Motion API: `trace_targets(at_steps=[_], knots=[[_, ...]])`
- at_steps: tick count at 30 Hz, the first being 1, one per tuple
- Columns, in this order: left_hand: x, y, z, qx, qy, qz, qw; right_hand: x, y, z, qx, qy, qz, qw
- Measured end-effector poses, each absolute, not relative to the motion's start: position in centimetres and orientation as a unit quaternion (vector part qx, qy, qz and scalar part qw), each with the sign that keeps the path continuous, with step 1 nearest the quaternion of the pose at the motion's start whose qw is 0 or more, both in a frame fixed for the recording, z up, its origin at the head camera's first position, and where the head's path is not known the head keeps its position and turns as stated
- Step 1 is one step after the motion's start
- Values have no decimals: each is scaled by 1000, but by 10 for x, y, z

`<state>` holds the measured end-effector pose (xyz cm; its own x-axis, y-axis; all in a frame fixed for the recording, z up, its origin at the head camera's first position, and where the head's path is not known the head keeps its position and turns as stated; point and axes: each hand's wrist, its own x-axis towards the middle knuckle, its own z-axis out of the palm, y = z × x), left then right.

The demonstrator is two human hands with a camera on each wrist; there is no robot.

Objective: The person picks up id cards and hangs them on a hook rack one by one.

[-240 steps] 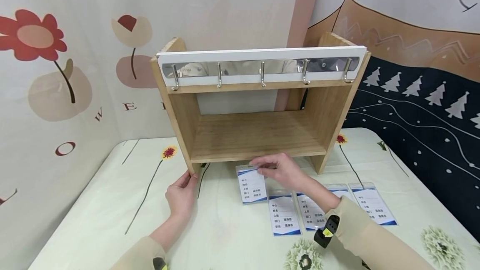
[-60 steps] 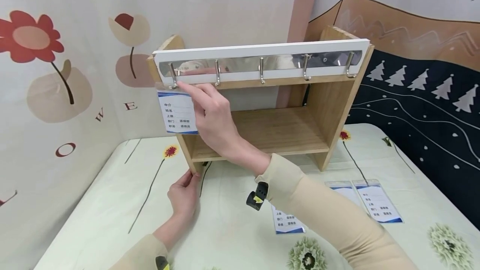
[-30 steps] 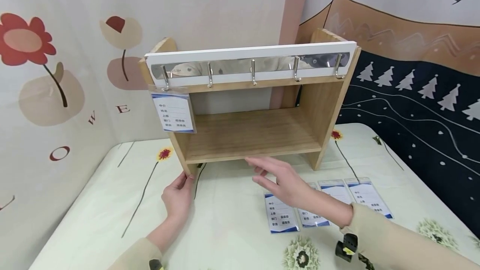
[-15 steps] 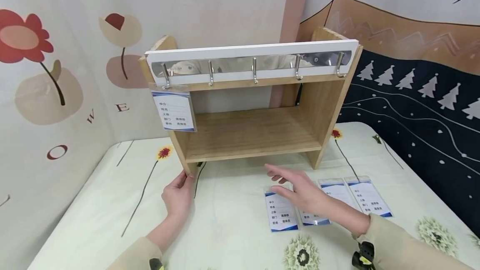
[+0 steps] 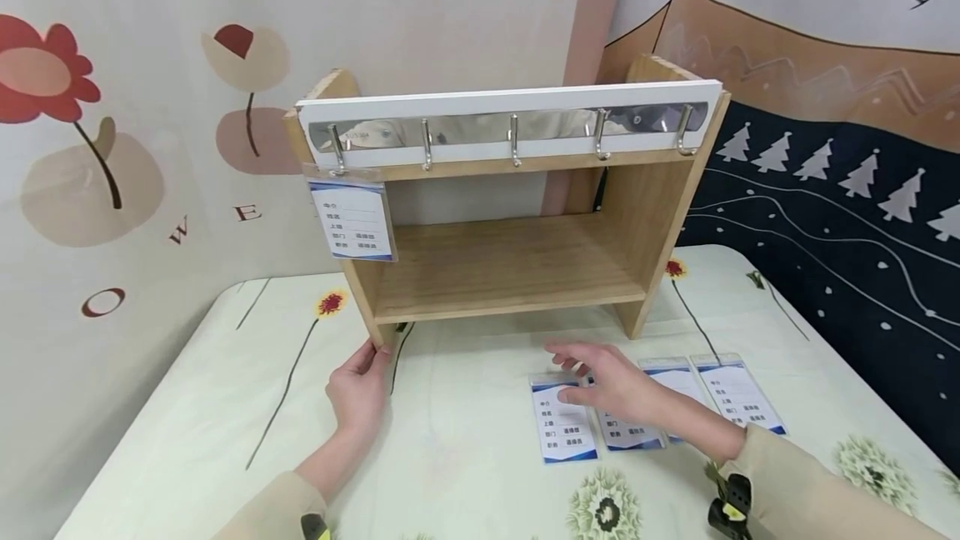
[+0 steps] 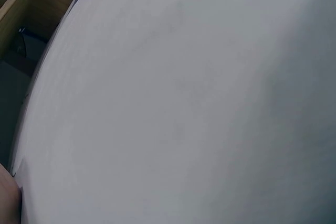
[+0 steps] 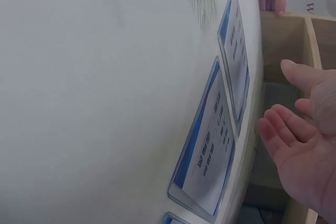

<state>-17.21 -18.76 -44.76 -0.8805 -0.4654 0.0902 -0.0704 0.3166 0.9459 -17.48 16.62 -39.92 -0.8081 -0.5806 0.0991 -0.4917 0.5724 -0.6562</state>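
Observation:
My left hand (image 5: 357, 390) holds the foot of the left side panel of a wooden shelf unit (image 5: 517, 265), thumb and fingers around its front corner. From the leftmost metal hook (image 5: 337, 148) hangs a badge in a clear sleeve (image 5: 352, 219), white with blue bands. Over the row of badges on the table hovers my right hand (image 5: 611, 382), fingers loosely extended, holding nothing. The leftmost table badge (image 5: 564, 432) lies just under its thumb; a second badge (image 5: 632, 433) is partly covered by the hand. In the right wrist view the right hand (image 7: 304, 135) has its fingers apart.
Two more badges lie farther right, a partly covered one (image 5: 675, 375) and an end one (image 5: 738, 398). Several other hooks line the metal strip (image 5: 468, 130) on the shelf's white board, with nothing on them. A flowered cloth (image 5: 457, 457) covers the table; printed curtains (image 5: 450, 15) stand behind.
My right hand lifted a badge from the table to the leftmost hook, let it go there, and came back down over the other badges. The left hand stayed at the shelf's foot.

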Motion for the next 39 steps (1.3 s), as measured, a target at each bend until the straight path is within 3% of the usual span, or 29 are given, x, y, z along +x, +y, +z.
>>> trace_targets(at_steps=[15, 32, 39], knots=[[-171, -188, -449, 176, -788, -564, 175, -189, 168, -412, -270, 920, -280, 48], [-173, -185, -446, 172, -786, -565, 183, -212, 158, -403, -241, 936, -233, 104], [-172, -186, -446, 177, -788, -561, 181, -217, 162, -408, -279, 917, -263, 114]])
